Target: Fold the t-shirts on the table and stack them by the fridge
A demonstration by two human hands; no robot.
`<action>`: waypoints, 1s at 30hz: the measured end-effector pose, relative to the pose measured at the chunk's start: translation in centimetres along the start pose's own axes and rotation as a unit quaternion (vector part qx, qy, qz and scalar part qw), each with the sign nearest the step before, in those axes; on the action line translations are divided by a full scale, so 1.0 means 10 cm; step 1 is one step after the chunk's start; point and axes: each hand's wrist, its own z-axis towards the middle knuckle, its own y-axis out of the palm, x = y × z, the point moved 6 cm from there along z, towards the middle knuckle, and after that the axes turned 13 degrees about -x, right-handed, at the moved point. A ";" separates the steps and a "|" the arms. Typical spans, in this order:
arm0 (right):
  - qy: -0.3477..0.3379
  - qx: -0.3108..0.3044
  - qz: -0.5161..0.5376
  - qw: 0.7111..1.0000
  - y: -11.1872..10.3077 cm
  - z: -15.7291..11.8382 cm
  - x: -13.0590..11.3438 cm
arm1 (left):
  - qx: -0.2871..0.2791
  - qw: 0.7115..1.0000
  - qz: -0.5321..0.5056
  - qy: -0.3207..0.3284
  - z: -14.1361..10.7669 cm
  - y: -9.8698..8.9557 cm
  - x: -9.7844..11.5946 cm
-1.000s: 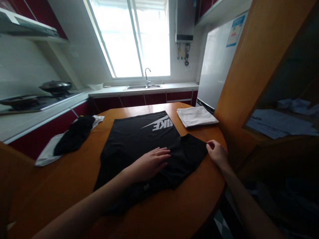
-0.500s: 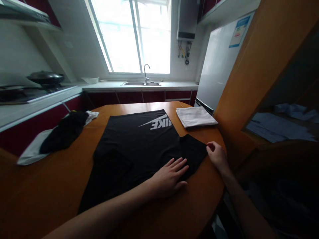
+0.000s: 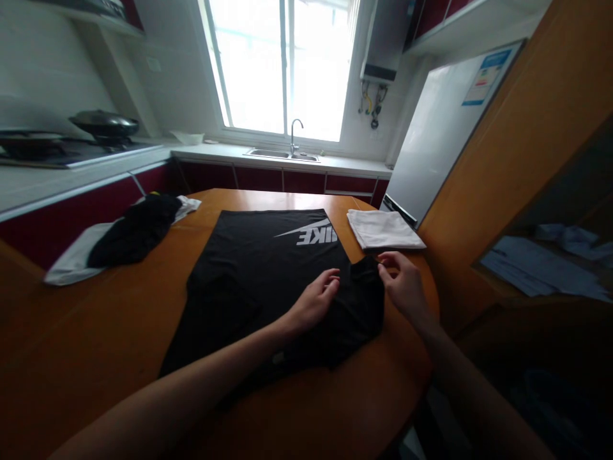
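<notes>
A black T-shirt with a white printed logo lies spread on the wooden table, its print upside down to me. Over the middle of the shirt is my left hand, fingers loosely bent, thumb a little apart and nothing visible in it. My right hand pinches the hem of the shirt's right-hand sleeve between thumb and fingers. That sleeve is slightly raised and folded inward there. The near edge of the shirt is partly hidden by my left forearm.
Folded white cloth rests at the table's far right. A heap of black and white clothes lies at the left edge. Beyond the table are a counter with a sink, a stove with a pan, and a fridge.
My right hand has drawn the sleeve hem inward to the left and up the table. My left hand, flat on the shirt before, has lifted and curled its fingers. The view has shifted slightly.
</notes>
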 end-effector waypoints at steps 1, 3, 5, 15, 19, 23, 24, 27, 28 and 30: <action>-0.020 -0.036 0.021 0.999 0.12 0.02 -0.16 | 0.013 0.998 -0.061 -0.030 0.03 -0.08 -0.04; -0.053 -0.132 0.076 0.987 0.40 0.06 -0.41 | 0.025 0.985 -0.157 -0.073 0.05 -0.19 -0.11; -0.073 -0.204 0.115 0.969 0.62 0.15 -0.52 | 0.038 0.976 -0.192 -0.096 0.05 -0.27 -0.17; -0.029 -0.148 0.062 0.987 0.83 0.69 0.40 | 0.014 0.998 0.029 -0.047 0.02 -0.33 -0.19; -0.041 -0.195 0.076 0.977 0.97 0.66 0.54 | 0.062 0.997 0.045 -0.021 0.04 -0.42 -0.12; -0.058 -0.240 0.073 0.966 1.09 0.64 0.54 | 0.078 0.990 0.114 -0.024 0.10 -0.50 -0.17; -0.065 -0.248 0.060 0.965 1.11 0.63 0.53 | 0.079 0.986 0.144 -0.019 0.10 -0.50 -0.19; -0.090 -0.262 0.008 0.961 1.15 0.59 0.51 | 0.074 0.968 0.238 0.015 0.09 -0.46 -0.20; -0.099 -0.265 -0.007 0.959 1.16 0.57 0.50 | 0.068 0.962 0.263 0.029 0.08 -0.43 -0.19; -0.113 -0.270 -0.025 0.956 1.17 0.54 0.49 | 0.057 0.950 0.303 0.051 0.06 -0.38 -0.18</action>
